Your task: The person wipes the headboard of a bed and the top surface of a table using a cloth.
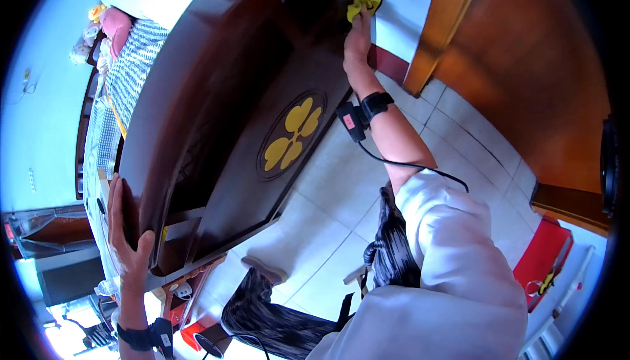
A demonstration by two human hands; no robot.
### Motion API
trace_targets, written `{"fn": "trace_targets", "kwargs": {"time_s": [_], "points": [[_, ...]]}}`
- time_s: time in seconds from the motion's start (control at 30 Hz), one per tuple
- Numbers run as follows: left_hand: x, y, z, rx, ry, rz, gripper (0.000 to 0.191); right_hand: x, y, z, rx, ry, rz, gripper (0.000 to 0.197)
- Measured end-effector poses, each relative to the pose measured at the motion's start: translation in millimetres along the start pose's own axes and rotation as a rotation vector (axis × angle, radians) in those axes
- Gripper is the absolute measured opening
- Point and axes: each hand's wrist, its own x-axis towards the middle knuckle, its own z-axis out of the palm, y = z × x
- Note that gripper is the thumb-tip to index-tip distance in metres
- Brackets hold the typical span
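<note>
My right hand (358,45) is stretched out at the top of the view, shut on a crumpled yellow cloth (364,7). The cloth is against the far end of a dark brown wooden bed end board (241,183), near the white wall. A yellow four-leaf clover design (294,133) within an oval outline decorates the board's panel. At the board's near left end, my left hand (125,242) rests on the rounded top rail (184,79), fingers straight and thumb spread. Part of that palm is hidden from view.
An orange-brown wooden door (521,79) stands to the right above the tiled floor (339,202). Behind the board are patterned bedding (140,50) and a pink plush toy (116,30). A red box (544,261) is at lower right. Cables hang from both wristbands.
</note>
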Motion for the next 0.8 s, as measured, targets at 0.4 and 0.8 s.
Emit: {"fn": "trace_targets", "kwargs": {"time_s": [0.4,0.8], "points": [[-22.2,-6.9,-15.4,0.069,0.02,-0.042,0.094,-97.0,242.2,-68.4,-0.214,-0.353,0.727,0.054],[3.3,14.5,-5.3,0.021,-0.003,-0.036,0.084,-30.8,-20.5,8.1,-0.339,0.05,0.228,0.049]]}}
